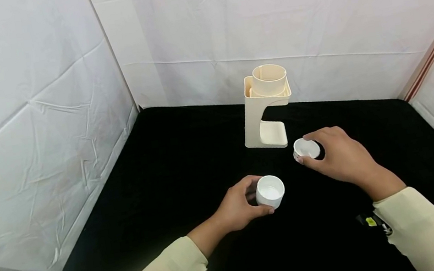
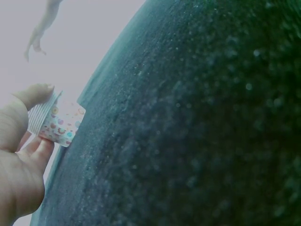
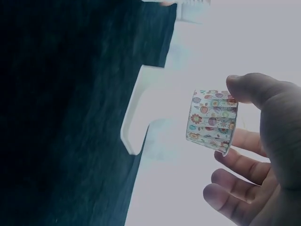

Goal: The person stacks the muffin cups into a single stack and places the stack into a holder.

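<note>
My left hand (image 1: 237, 206) grips a stack of small paper baking cups (image 1: 270, 190) from the side, the mouth facing up. Ridged, closely nested rims and colourful dots on the wall of the stack (image 2: 61, 123) show in the left wrist view. Farther right and forward, my right hand (image 1: 342, 155) pinches a single paper baking cup (image 1: 306, 149), thumb and fingertips at its rim. Flowers cover this cup's pleated wall (image 3: 212, 120) in the right wrist view; the lower fingers are loosely curled beside it.
Beyond both hands, a cream plastic stand (image 1: 254, 121) with a round open holder (image 1: 270, 80) on top and a low base tray (image 1: 272, 133) stands upright on the black-covered table (image 1: 157, 185). White sheeting (image 1: 267, 17) encloses the table's back and sides.
</note>
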